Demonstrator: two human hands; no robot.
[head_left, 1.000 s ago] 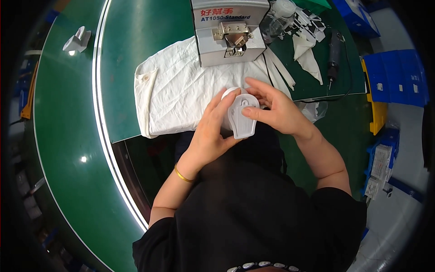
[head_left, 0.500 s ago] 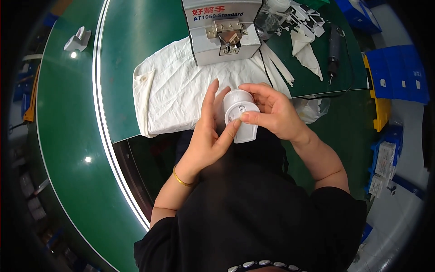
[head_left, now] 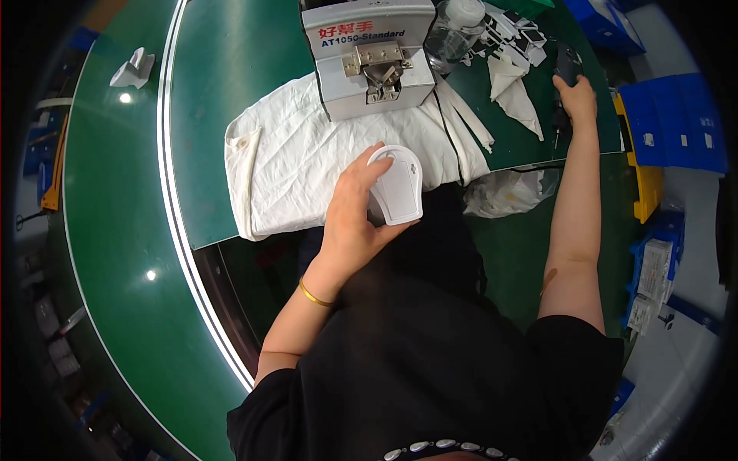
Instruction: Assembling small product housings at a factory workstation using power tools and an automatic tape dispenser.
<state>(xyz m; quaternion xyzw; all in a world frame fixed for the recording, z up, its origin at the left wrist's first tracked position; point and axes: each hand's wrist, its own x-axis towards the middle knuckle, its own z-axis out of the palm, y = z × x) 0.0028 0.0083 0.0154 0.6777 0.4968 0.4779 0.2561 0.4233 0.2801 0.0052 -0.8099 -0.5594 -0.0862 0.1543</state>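
My left hand (head_left: 350, 219) grips a white plastic housing (head_left: 403, 190) over the near edge of the table. The housing has a rounded far end, a raised rim and a smooth recessed face turned up toward me; my thumb and fingers hold its sides. Out to the far right, my right hand (head_left: 578, 101) is closed around the dark body of an electric screwdriver (head_left: 567, 63). The screwdriver's thin bit points toward me, close to the table's right edge. A white cloth (head_left: 292, 165) lies spread beyond my left hand.
A grey machine (head_left: 373, 73) with a metal feeding head stands on the cloth. Beside it are a clear plastic jar (head_left: 453, 34), loose white parts (head_left: 523, 38) and a crumpled cloth (head_left: 515, 92). A clear bag (head_left: 507, 194) hangs below the table edge. Blue bins (head_left: 673, 123) line the right.
My right hand has left the white housing and reached far right onto the electric screwdriver. My left hand now holds the housing alone, turned to another face. The machine has shifted slightly.
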